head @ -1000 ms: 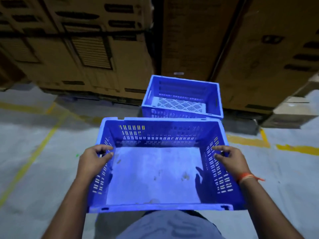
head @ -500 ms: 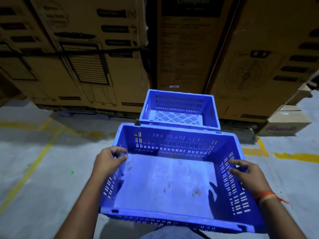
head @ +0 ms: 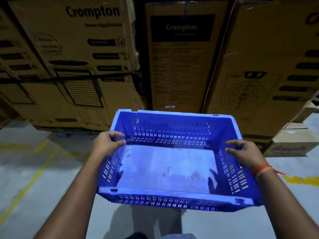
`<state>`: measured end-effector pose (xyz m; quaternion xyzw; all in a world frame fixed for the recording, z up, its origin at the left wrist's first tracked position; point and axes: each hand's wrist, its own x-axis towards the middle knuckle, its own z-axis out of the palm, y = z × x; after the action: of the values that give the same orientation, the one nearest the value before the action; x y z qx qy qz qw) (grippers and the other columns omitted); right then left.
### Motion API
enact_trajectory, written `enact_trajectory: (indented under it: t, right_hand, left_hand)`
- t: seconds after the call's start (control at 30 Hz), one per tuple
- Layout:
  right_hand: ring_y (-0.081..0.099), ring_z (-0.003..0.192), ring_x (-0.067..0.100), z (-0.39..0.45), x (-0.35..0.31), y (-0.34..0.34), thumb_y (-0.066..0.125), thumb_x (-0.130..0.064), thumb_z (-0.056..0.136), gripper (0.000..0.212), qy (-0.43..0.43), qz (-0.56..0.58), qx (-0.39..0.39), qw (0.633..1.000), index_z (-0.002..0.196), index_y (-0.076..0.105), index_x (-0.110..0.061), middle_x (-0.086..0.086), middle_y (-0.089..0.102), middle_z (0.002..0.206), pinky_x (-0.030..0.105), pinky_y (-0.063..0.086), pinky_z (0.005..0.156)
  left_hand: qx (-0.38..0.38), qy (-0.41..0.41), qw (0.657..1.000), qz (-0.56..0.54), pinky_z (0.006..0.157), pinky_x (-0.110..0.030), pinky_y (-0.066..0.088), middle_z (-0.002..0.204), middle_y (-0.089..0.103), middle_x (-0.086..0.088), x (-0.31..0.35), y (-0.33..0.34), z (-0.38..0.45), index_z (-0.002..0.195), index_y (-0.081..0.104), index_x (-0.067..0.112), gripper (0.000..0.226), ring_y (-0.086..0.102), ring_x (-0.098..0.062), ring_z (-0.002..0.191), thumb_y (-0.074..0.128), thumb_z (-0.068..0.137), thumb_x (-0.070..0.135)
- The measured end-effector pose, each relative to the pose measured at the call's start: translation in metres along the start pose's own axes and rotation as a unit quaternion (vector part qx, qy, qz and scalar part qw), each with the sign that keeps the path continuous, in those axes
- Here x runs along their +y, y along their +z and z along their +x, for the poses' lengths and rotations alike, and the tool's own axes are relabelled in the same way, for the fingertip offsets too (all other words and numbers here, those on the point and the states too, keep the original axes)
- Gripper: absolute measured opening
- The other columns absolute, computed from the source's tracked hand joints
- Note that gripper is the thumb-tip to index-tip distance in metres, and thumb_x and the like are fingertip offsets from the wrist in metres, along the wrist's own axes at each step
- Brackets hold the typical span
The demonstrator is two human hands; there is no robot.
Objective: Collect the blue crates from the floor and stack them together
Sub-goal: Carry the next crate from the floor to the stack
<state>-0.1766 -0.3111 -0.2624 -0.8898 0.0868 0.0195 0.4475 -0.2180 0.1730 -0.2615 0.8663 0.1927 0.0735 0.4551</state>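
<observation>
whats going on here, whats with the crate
A person is carrying an empty blue slotted plastic crate in both hands, the left hand gripping its left rim and the right hand its right rim. It is held above the grey concrete floor, facing stacked brown cardboard cartons. No second crate shows in this view.

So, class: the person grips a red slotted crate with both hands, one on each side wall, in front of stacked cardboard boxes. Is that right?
Not quite: the head view shows the crate is blue, not red. The rest holds: the left hand and right hand each grip a side wall, and stacked cardboard boxes stand behind it.
</observation>
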Motion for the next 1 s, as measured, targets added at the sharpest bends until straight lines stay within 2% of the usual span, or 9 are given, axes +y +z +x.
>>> enact_trajectory:
  t: [0.07,0.17,0.23,0.4,0.57,0.7,0.83,0.93,1.0]
  right_hand:
    - [0.04,0.029,0.007,0.02,-0.006,-0.002,0.077,-0.017,0.08,0.02,0.002,-0.005,-0.002,1.0,0.099,0.074,-0.019,-0.01,0.056,0.039,0.018,0.035,0.04]
    - [0.04,0.028,0.012,0.05,-0.012,0.001,0.076,-0.017,0.081,0.019,0.006,-0.008,-0.005,1.0,0.1,0.073,-0.019,-0.008,0.051,0.034,0.021,0.036,0.045]
    - [0.04,0.028,0.01,0.068,-0.016,0.005,0.076,-0.016,0.081,0.018,0.009,-0.008,0.001,1.0,0.099,0.073,-0.019,-0.007,0.053,0.036,0.021,0.037,0.044]
    - [0.043,0.031,0.007,0.116,-0.023,0.018,0.076,-0.018,0.081,0.017,0.021,-0.006,0.022,1.0,0.097,0.074,-0.02,0.002,0.065,0.061,0.023,0.041,0.045]
    - [0.043,0.03,0.008,0.165,-0.037,0.03,0.076,-0.018,0.081,0.015,0.034,-0.019,0.035,0.999,0.096,0.074,-0.021,0.0,0.062,0.055,0.023,0.041,0.043]
    - [0.049,0.034,0.012,0.204,-0.047,0.04,0.076,-0.02,0.079,0.014,0.041,-0.039,0.046,0.997,0.092,0.074,-0.024,-0.005,0.059,0.05,0.024,0.044,0.042]
    - [0.056,0.046,0.017,0.235,-0.054,0.059,0.076,-0.022,0.079,0.013,0.037,-0.085,0.032,0.995,0.09,0.073,-0.028,0.0,0.064,0.067,0.023,0.045,0.044]
    - [0.062,0.064,0.018,0.244,-0.05,0.075,0.076,-0.024,0.078,0.022,0.043,-0.156,0.015,0.987,0.099,0.074,-0.027,0.001,0.068,0.078,0.023,0.047,0.06]
    - [0.065,0.074,0.019,0.249,-0.046,0.078,0.076,-0.025,0.076,0.025,0.054,-0.178,0.024,0.982,0.1,0.076,-0.025,0.002,0.071,0.085,0.024,0.048,0.072]
  left_hand:
    - [0.009,0.003,1.0,0.001,0.052,-0.026,0.042,0.064,0.059,0.003,0.009,0.005,0.018,0.087,0.077,0.023,0.013,0.049,-0.014,0.048,0.085,0.077,0.02]
    - [0.02,0.009,0.999,0.023,0.052,-0.029,0.045,0.066,0.062,0.004,0.019,0.014,0.048,0.085,0.077,0.025,0.013,0.053,-0.014,0.052,0.086,0.076,0.023]
    - [0.018,0.016,0.999,0.035,0.054,-0.031,0.049,0.067,0.063,0.004,0.022,0.021,0.069,0.086,0.077,0.025,0.013,0.055,-0.014,0.053,0.085,0.076,0.024]
    - [0.001,0.023,0.999,0.035,0.057,-0.039,0.054,0.067,0.063,0.005,0.022,0.04,0.129,0.087,0.078,0.027,0.013,0.055,-0.014,0.052,0.085,0.076,0.025]
    - [-0.027,0.014,0.999,0.031,0.05,-0.03,0.05,0.085,0.074,0.005,0.028,0.052,0.197,0.087,0.078,0.029,0.012,0.058,-0.016,0.05,0.084,0.077,0.024]
    - [-0.04,0.012,0.999,0.025,0.049,-0.029,0.051,0.086,0.076,0.006,0.033,0.059,0.251,0.083,0.078,0.031,0.013,0.057,-0.016,0.046,0.085,0.074,0.025]
    - [-0.052,-0.004,0.998,0.041,0.052,-0.026,0.047,0.081,0.074,0.001,0.027,0.071,0.284,0.088,0.079,0.025,0.014,0.055,-0.015,0.046,0.082,0.076,0.02]
    - [-0.061,-0.009,0.995,0.074,0.059,-0.028,0.05,0.081,0.074,0.003,0.02,0.079,0.293,0.089,0.079,0.028,0.016,0.061,-0.015,0.057,0.082,0.074,0.022]
    - [-0.068,-0.009,0.993,0.093,0.057,-0.028,0.049,0.079,0.072,0.005,0.022,0.082,0.297,0.087,0.077,0.033,0.015,0.062,-0.014,0.058,0.082,0.074,0.027]
